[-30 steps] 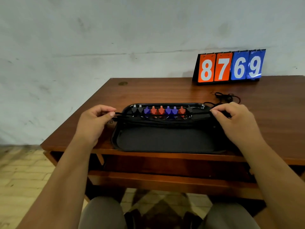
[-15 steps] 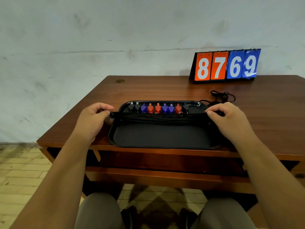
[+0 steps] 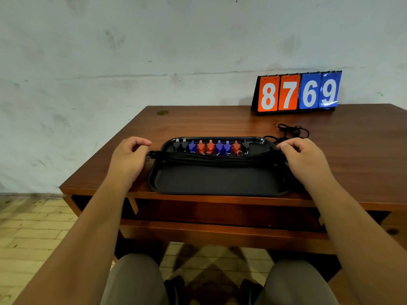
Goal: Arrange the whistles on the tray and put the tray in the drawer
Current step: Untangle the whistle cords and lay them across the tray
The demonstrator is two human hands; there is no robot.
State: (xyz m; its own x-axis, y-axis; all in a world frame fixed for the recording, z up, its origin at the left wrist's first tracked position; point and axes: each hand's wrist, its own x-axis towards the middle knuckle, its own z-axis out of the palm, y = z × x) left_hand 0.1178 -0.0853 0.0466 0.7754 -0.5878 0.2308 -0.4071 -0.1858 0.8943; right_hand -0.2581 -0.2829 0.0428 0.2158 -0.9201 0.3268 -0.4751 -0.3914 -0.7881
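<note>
Glossy black rounded tray (image 3: 220, 180) at the wooden desk's (image 3: 209, 125) front edge, nine plastic whistles (image 3: 210, 147) in black, blue and red rowed along its far rim, black cords (image 3: 220, 159) bundled across it, left hand (image 3: 128, 160) and right hand (image 3: 306, 160) curled at the cord ends, cannot tell whether they pinch, drawer (image 3: 220, 228) open below.

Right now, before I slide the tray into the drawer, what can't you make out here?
Head view:
- Inside of the drawer: hidden under the table edge.
- Right rim of the tray: covered by the right hand.
- Whether the left hand or the right hand pinches the cords: curled fingers hide the contact.
- loose cord behind the right hand: too small for detail.
</note>
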